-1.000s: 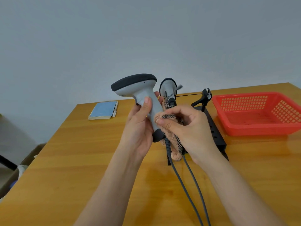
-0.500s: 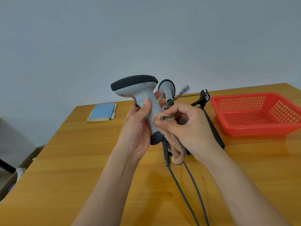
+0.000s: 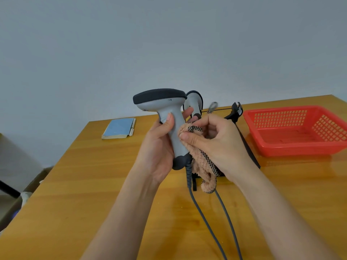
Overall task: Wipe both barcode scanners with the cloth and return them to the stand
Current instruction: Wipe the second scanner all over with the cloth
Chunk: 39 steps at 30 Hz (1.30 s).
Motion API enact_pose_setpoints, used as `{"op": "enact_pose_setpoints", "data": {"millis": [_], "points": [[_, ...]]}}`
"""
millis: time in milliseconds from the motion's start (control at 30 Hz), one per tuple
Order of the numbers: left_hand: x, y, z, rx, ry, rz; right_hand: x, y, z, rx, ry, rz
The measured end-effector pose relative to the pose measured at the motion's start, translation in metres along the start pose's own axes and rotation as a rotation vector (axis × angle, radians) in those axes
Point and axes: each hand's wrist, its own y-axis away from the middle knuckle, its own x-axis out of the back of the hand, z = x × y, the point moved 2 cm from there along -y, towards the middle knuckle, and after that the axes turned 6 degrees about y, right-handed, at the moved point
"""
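My left hand point(image 3: 159, 147) grips the grey barcode scanner point(image 3: 169, 117) upright by its handle above the wooden table point(image 3: 93, 184), while my right hand point(image 3: 216, 141) pinches the pink cloth point(image 3: 201, 162) against that handle. Behind them, the second scanner point(image 3: 193, 102) sits on the black stand point(image 3: 247, 147), beside a red basket point(image 3: 296, 132).
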Motion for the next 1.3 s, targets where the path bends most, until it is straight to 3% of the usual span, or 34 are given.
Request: {"op": "enact_pose_setpoints", "data": {"millis": [300, 700, 1000, 1300], "points": [[-0.001, 0.002, -0.007, 0.028, -0.037, 0.009, 0.001, -0.010, 0.006, 0.013, 0.028, 0.177], [0.013, -0.008, -0.007, 0.032, 0.014, 0.066, -0.012, 0.012, 0.010, 0.263, 0.165, 0.110], [0.005, 0.000, -0.009, 0.041, -0.009, 0.000, -0.012, -0.001, 0.003, 0.198, 0.031, 0.234], [0.006, -0.001, -0.009, 0.062, 0.020, -0.021, -0.013, 0.000, -0.001, 0.266, 0.149, 0.206]]}}
